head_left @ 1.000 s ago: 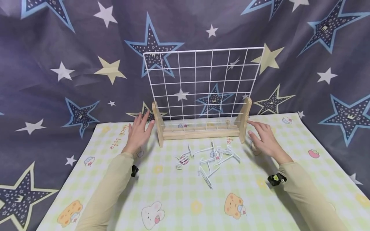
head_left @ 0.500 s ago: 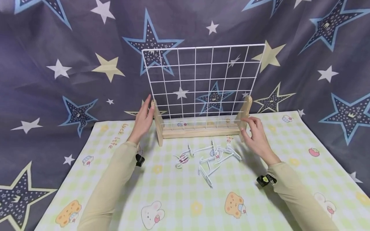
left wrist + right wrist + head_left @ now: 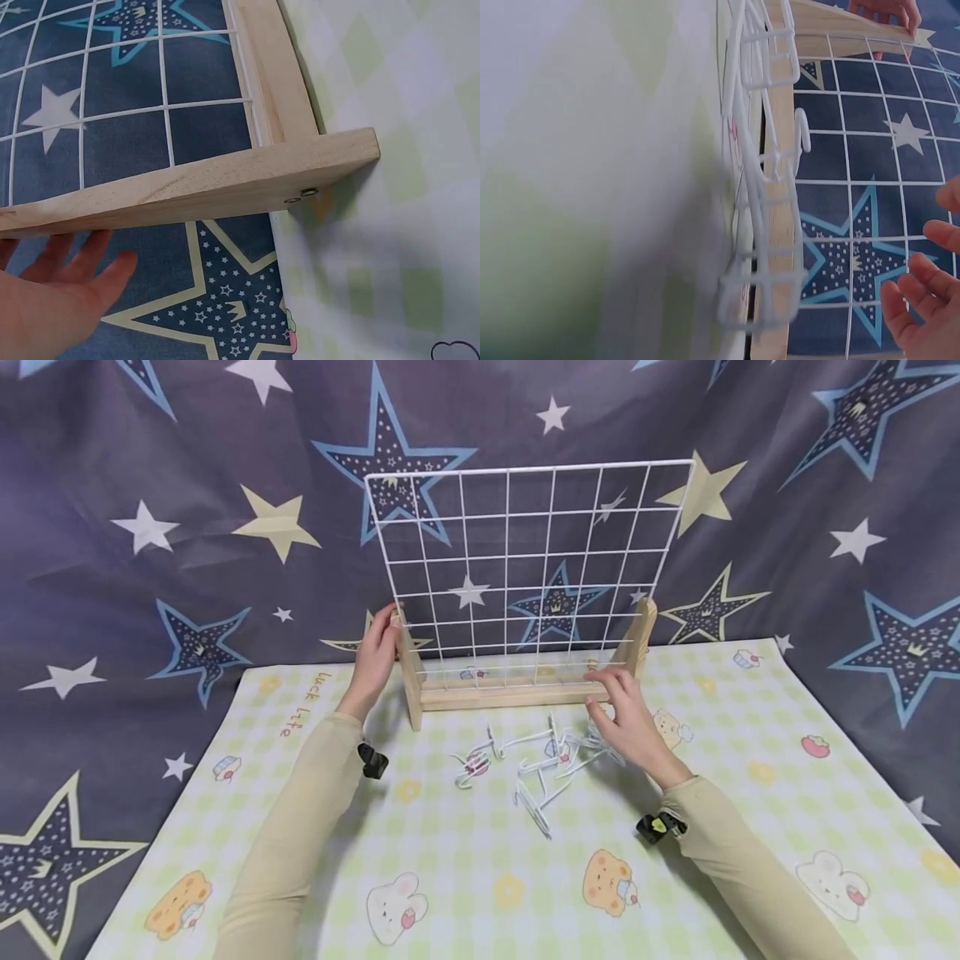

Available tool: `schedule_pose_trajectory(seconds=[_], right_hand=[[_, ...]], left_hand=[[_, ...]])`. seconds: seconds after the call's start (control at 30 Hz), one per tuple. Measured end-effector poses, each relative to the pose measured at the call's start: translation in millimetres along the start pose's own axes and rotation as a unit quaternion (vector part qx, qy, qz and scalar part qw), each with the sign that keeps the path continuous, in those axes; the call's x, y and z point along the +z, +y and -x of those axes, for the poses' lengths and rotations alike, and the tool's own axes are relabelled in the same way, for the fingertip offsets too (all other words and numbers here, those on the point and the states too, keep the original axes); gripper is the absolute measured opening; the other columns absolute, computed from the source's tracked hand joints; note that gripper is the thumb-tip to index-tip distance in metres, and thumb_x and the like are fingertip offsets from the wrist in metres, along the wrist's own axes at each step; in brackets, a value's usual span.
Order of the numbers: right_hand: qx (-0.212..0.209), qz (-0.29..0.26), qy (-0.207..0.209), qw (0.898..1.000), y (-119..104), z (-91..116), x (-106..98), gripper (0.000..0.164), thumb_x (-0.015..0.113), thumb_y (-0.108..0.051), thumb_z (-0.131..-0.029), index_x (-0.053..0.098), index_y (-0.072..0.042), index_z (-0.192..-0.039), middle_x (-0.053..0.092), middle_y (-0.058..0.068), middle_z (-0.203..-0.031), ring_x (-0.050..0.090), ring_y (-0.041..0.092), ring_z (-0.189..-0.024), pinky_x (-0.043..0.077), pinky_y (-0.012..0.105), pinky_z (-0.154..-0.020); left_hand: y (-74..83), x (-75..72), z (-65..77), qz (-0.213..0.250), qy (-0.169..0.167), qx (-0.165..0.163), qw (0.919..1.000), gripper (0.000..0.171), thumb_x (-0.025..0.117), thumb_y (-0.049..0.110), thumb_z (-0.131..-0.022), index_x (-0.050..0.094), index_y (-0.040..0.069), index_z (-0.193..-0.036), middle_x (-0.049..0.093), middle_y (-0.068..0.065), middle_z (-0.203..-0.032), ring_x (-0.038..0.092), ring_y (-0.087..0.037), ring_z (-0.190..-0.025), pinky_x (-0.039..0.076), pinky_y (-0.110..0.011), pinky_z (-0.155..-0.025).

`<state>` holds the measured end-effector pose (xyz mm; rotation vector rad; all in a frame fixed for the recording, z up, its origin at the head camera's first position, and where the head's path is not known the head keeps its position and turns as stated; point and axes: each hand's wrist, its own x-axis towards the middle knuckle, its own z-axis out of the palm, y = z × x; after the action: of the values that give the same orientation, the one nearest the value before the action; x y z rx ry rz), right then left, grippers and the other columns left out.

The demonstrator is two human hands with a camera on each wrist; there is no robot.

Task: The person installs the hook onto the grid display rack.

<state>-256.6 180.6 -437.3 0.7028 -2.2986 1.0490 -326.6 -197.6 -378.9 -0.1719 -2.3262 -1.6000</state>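
A white wire grid panel (image 3: 528,556) stands upright in a wooden stand (image 3: 510,695). My left hand (image 3: 377,652) holds the upper part of the stand's left post (image 3: 195,176); some of its fingers (image 3: 88,255) pass behind the wood in the left wrist view. In the right wrist view, its fingertips show on both sides of the post. My right hand (image 3: 628,720) hovers over the right end of a loose pile of white wire hooks (image 3: 542,789), fingers loosely bent, nothing in them. Seen close in the right wrist view, several hooks (image 3: 761,247) overlap before the stand's bottom bar.
A checked tablecloth (image 3: 300,860) printed with cartoon animals covers the table. Behind the grid hangs a dark curtain (image 3: 90,568) with stars. Each wrist wears a small black camera (image 3: 372,762). The stand's right post (image 3: 637,635) rises behind the right hand.
My left hand has moved in to the left post's upper part and taken hold. The right hand has left the right post, moving left over the hooks. The head view has tilted slightly.
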Motion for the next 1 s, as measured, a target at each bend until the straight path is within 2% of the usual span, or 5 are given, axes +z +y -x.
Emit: schedule_pose_trajectory(seconds=[0.2,0.43,0.67,0.8,1.0], right_hand=[[0.004,-0.021,-0.012,1.0,-8,-10,12,0.032,0.059,-0.006,-0.09,0.058,0.001,-0.122,0.053,0.021,-0.124,0.042,0.036,-0.118,0.042,0.049,-0.091],[-0.024,-0.027,-0.036,0.999,-13,-18,29,0.032,0.059,-0.006,-0.089,0.058,0.004,-0.119,0.06,0.019,-0.114,0.049,0.034,-0.105,0.044,0.041,-0.083],[-0.026,-0.049,-0.078,0.995,-14,-23,38,0.03,0.059,-0.003,-0.088,0.058,0.005,-0.117,0.061,0.02,-0.106,0.049,0.035,-0.103,0.046,0.046,-0.079],[-0.021,-0.067,-0.139,0.988,-9,-23,39,0.025,0.061,0.0,-0.088,0.061,0.007,-0.112,0.063,0.021,-0.106,0.053,0.036,-0.103,0.045,0.049,-0.086],[-0.035,-0.054,-0.257,0.964,-2,-23,40,0.018,0.066,0.0,-0.086,0.066,0.003,-0.104,0.067,0.014,-0.103,0.057,0.033,-0.1,0.039,0.051,-0.095]], left_hand=[[2.9,0.7,-5.3,0.05,-0.008,-0.026,0.9984,0.042,0.035,0.023,-0.104,0.044,0.012,-0.144,0.059,-0.021,-0.128,0.057,-0.034,-0.107,0.047,-0.028,-0.075],[0.7,4.1,-5.5,0.061,-0.01,-0.028,0.9977,0.044,0.033,0.023,-0.105,0.04,0.01,-0.146,0.057,-0.025,-0.128,0.054,-0.037,-0.118,0.048,-0.044,-0.09],[3.7,6.2,-1.8,0.029,0.003,-0.022,0.9993,0.043,0.032,0.027,-0.104,0.043,0.011,-0.143,0.06,-0.023,-0.124,0.057,-0.034,-0.113,0.051,-0.04,-0.084],[3.7,6.6,-1.2,0.02,0.007,-0.019,0.9996,0.044,0.032,0.029,-0.104,0.044,0.011,-0.143,0.061,-0.022,-0.123,0.058,-0.032,-0.109,0.05,-0.036,-0.077],[0.7,7.5,-2.5,0.026,0.009,-0.012,0.9995,0.042,0.034,0.026,-0.104,0.045,0.009,-0.141,0.061,-0.023,-0.122,0.059,-0.033,-0.109,0.05,-0.033,-0.075]])
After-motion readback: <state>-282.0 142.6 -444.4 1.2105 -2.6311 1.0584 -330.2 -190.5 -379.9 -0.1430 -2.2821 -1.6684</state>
